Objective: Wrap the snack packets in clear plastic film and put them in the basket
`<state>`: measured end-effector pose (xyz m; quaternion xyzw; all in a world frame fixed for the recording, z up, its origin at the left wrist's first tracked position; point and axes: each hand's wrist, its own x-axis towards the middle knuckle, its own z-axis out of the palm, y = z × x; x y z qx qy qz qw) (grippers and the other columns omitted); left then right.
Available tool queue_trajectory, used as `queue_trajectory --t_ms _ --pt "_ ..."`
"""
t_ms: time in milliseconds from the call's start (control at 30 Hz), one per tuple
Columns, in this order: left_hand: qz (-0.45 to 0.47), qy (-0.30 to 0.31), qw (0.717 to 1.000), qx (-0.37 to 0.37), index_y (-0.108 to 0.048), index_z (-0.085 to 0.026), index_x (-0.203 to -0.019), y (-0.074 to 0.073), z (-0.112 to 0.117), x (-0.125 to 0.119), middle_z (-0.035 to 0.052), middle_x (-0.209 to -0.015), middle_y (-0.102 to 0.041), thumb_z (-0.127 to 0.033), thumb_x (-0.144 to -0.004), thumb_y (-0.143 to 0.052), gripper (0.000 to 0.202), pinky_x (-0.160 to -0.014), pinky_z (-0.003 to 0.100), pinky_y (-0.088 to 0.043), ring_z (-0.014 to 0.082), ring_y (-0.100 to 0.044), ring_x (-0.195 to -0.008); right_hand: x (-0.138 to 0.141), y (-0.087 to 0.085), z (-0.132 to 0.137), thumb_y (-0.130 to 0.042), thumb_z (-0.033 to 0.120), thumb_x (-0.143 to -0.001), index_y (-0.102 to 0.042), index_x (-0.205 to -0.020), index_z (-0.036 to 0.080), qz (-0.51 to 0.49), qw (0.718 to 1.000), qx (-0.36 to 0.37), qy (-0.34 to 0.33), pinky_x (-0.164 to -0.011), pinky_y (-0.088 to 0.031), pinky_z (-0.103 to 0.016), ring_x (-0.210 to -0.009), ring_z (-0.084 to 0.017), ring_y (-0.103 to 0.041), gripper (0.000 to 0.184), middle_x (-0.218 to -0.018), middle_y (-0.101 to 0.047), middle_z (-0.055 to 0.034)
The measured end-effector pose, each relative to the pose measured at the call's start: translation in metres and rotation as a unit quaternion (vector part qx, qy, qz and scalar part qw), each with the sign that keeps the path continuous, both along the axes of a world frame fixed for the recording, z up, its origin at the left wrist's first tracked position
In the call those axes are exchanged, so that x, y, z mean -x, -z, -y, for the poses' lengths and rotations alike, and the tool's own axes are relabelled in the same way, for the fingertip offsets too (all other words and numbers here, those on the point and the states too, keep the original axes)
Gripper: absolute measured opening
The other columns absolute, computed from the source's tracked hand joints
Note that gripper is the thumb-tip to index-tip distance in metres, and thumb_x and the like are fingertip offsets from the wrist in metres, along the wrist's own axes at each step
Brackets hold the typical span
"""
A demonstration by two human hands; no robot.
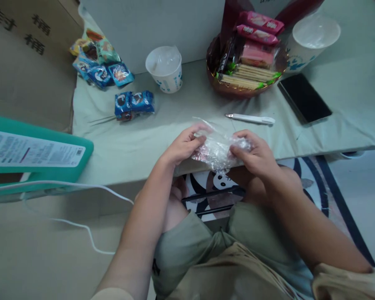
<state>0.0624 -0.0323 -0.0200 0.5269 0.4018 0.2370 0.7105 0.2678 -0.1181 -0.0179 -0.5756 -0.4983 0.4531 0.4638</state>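
Observation:
Both my hands hold a crinkled clear plastic wrapper with something pinkish inside, just over the near edge of the cloth-covered table. My left hand pinches its left end with fingers closed. My right hand grips its right end, fingers curled. A white utility knife lies on the cloth just beyond my hands.
A brown bowl of wrapped biscuits and wafers stands at the back, with a black phone to its right. A paper cup and blue snack packets lie to the left. A teal box and white cable sit at left.

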Motion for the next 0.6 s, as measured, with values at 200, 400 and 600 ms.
queue_trajectory --t_ms 200,400,600 --pt "0.039 0.008 0.999 0.010 -0.070 -0.021 -0.078 0.001 -0.010 0.006 0.0012 -0.064 -0.062 -0.034 -0.085 -0.058 0.019 -0.051 0.027 -0.047 0.0130 -0.055 -0.052 -0.012 0.008 -0.001 -0.065 0.041 -0.077 -0.069 -0.079 0.026 -0.068 0.997 -0.006 0.029 -0.056 -0.048 -0.033 -0.065 -0.020 -0.061 0.016 -0.074 -0.067 -0.0024" --pt "-0.071 -0.041 0.982 -0.170 -0.064 -0.019 -0.081 0.012 -0.023 0.006 -0.0010 -0.075 -0.061 -0.031 -0.072 -0.075 0.018 -0.055 0.023 -0.039 0.0090 -0.047 -0.059 -0.012 0.007 -0.024 -0.068 0.053 -0.078 -0.064 -0.087 0.025 -0.047 0.999 0.023 -0.007 -0.064 -0.050 -0.035 -0.073 -0.021 -0.063 0.029 -0.082 -0.069 -0.0034" --pt "-0.171 -0.291 0.865 -0.371 -0.057 -0.024 -0.104 0.024 -0.030 -0.001 0.0047 -0.110 -0.062 -0.019 -0.076 -0.071 0.031 -0.078 0.029 -0.053 0.0144 -0.061 -0.086 0.001 0.013 -0.050 -0.075 0.032 -0.067 -0.058 -0.083 0.024 -0.062 0.997 0.026 0.037 -0.055 -0.037 -0.027 -0.058 -0.012 -0.048 0.024 -0.068 -0.057 0.0045"
